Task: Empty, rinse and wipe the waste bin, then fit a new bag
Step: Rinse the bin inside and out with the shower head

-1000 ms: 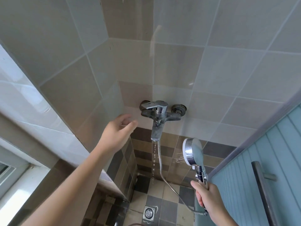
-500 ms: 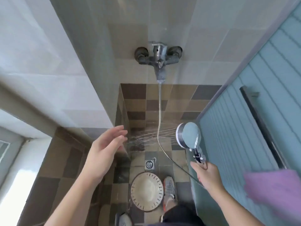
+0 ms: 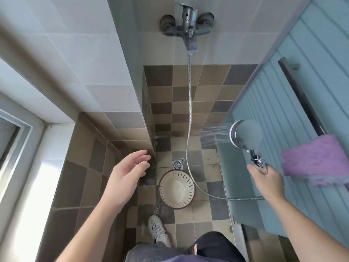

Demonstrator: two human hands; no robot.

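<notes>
1 bin [image 3: 177, 188], 1 showerhead [image 3: 245, 134], 2 hands

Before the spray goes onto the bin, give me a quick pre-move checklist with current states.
1. Water running from the shower head: ok, jets visible.
2. Right hand grip on the shower handle: ok, fingers curled round it.
3. Spray aimed into the waste bin: not ok, jets shoot sideways above the floor.
4. Bin emptied: ok, inside looks bare.
5. Left hand free to steady the bin: ok, open, touching nothing.
6. Floor drain unblocked: ok, beside the bin, uncovered.
7. Wiping cloth at hand: ok, purple cloth hangs on the right.
</notes>
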